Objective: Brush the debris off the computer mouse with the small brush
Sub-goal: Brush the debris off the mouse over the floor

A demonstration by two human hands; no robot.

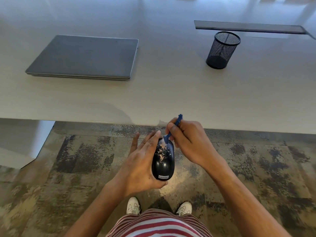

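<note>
Fingers of the right hand (188, 142) are pinching the thin blue plastic brush (171, 130), its pale bristles touching the glossy black oval computer mouse (163, 161), which is speckled with pale flaky debris (162, 151). The left hand (142, 166) is cradling that mouse above the mottled carpet (77, 159), in front of the smooth grey table (162, 86) bearing a closed matte grey laptop (85, 58) and a black wire-mesh cup (223, 49).

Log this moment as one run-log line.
left hand: holds mouse | right hand: small brush on debris | over floor
</note>
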